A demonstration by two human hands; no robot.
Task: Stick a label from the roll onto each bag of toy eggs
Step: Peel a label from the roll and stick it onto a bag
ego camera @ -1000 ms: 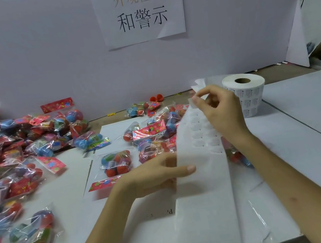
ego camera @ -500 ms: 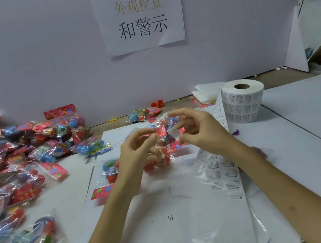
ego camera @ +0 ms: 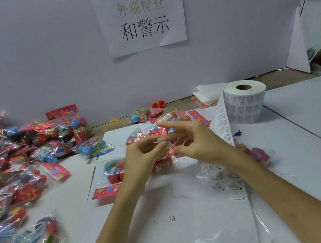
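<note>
Since half a second ago the right hand (ego camera: 195, 140) has loosened, its index finger straightening off the bag (ego camera: 163, 160). The left hand (ego camera: 140, 160) pinches that bag over the middle of the table (ego camera: 307, 134), while the label roll (ego camera: 245, 102) stands near the back edge. The film should be held taut and pressed flat, corners included.

bag pile (ego camera: 9, 169) left on table (ego camera: 318, 136); label roll (ego camera: 245, 101) right; wall sign (ego camera: 140, 13) behind
</note>
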